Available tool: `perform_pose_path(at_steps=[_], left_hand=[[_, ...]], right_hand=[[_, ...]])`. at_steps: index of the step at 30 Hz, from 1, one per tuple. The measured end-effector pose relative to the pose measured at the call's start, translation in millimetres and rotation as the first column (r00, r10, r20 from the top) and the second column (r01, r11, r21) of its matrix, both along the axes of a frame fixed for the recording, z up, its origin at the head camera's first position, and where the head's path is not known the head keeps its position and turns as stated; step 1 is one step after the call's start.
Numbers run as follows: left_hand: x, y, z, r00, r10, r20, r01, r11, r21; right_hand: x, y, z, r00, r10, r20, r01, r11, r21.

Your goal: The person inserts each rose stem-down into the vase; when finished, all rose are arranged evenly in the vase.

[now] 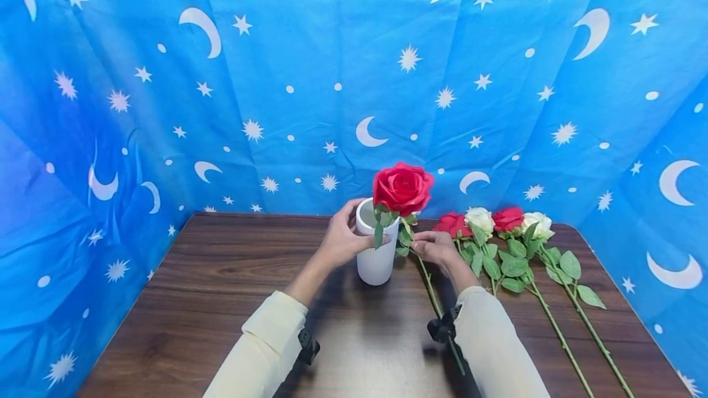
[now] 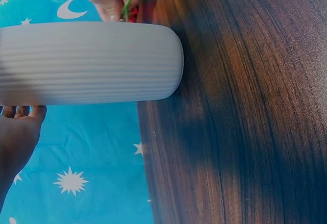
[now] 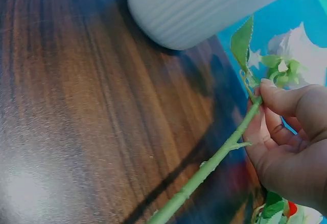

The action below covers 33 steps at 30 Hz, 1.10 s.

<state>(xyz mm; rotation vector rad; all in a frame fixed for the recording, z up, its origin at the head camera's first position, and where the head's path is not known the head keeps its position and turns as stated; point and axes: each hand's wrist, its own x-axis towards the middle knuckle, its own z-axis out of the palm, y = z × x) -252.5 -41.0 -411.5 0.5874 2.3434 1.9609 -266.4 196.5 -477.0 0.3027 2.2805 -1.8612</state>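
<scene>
A white ribbed vase stands upright near the middle of the table. My left hand grips it near the top, thumb across the front and fingers round the far left side. A red rose rises over the vase's mouth, leaves drooping across the rim; its lower stem is hidden. To the right of the vase, my right hand pinches a green stem between thumb and fingers. A white rose shows just above those fingers in the right wrist view, mostly hidden behind the red bloom in the head view.
On the table's right side lie several roses: a red rose, a white one and more beside them, stems toward the front. A blue cloth with moons and stars hangs behind and beside the brown wooden table.
</scene>
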Motion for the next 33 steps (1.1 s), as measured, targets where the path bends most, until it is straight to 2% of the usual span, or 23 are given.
perform_pose_path(at_steps=[10, 17, 23, 30, 33], left_hand=[[1.0, -0.1, 2.1, 1.000, 0.006, 0.001, -0.006, 1.000, -0.018], [3.2, -0.4, 3.3, 1.000, 0.006, 0.000, -0.006, 0.999, -0.038], [3.6, -0.3, 3.9, 1.000, 0.006, -0.002, -0.006, 0.999, -0.038], [3.5, -0.9, 2.6, 1.000, 0.002, -0.007, -0.002, 1.000, -0.031], [3.4, -0.9, 1.8, 1.000, 0.002, -0.006, -0.002, 0.999, -0.036]], right_hand=[[-4.9, 13, 12.4, 0.998, -0.058, -0.023, 0.056, 0.996, -0.069], [-5.7, 16, 27.9, 0.996, -0.084, -0.036, 0.083, 0.996, -0.042], [-6.9, 17, 37.9, 0.991, -0.112, -0.075, 0.108, 0.992, -0.059], [-6.7, 18, 50.2, 0.977, -0.164, -0.136, 0.142, 0.977, -0.160], [-5.8, 18, 56.4, 0.971, -0.177, -0.158, 0.153, 0.976, -0.152]])
